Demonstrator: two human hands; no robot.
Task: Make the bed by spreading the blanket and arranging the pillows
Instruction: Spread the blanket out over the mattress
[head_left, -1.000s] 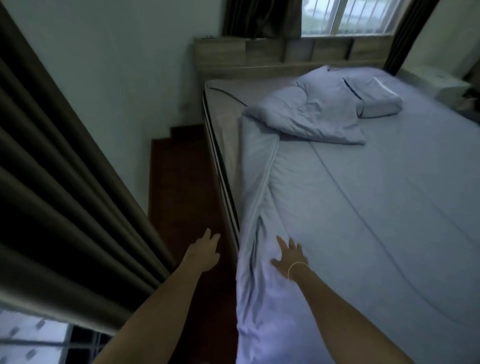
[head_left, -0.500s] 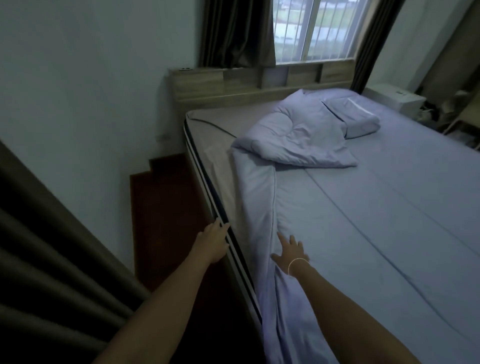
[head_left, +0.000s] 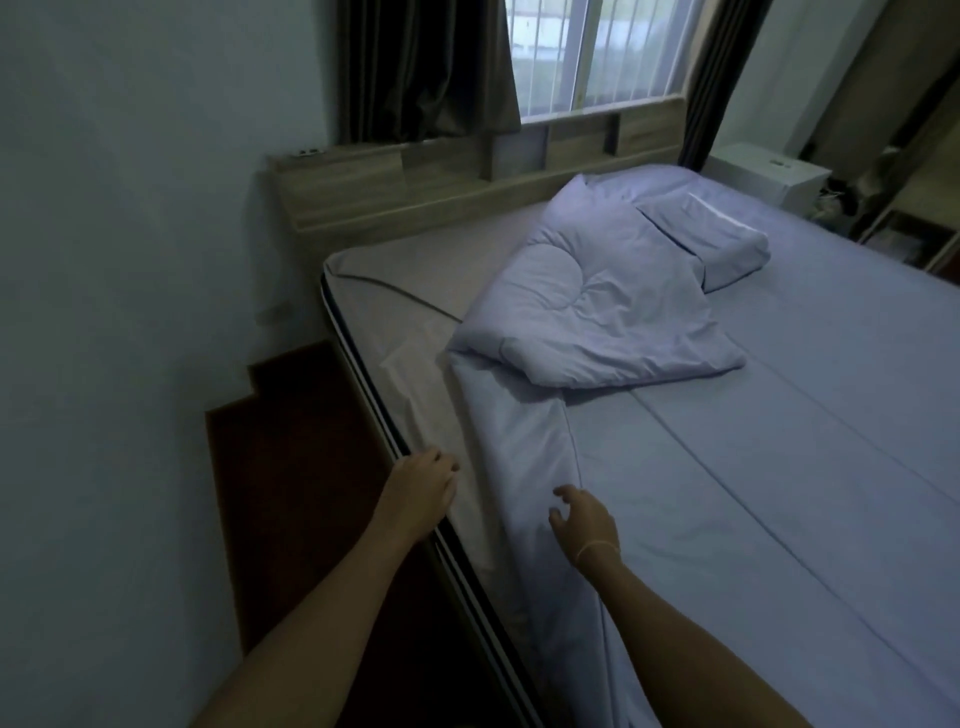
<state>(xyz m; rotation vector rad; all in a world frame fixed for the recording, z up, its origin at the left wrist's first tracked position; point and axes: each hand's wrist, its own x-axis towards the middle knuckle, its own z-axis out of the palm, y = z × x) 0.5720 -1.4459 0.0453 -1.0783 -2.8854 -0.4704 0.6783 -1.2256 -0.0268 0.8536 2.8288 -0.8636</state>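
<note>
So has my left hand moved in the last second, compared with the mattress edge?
Yes. The left hand has moved rightward from above the floor onto the mattress edge, where its fingers now rest.

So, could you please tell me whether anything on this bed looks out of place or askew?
Yes. The blanket lies folded over in a heap near the headboard instead of spread flat, partly covering the pillow. The lilac sheet has come off the left side, baring a strip of grey mattress.
</note>
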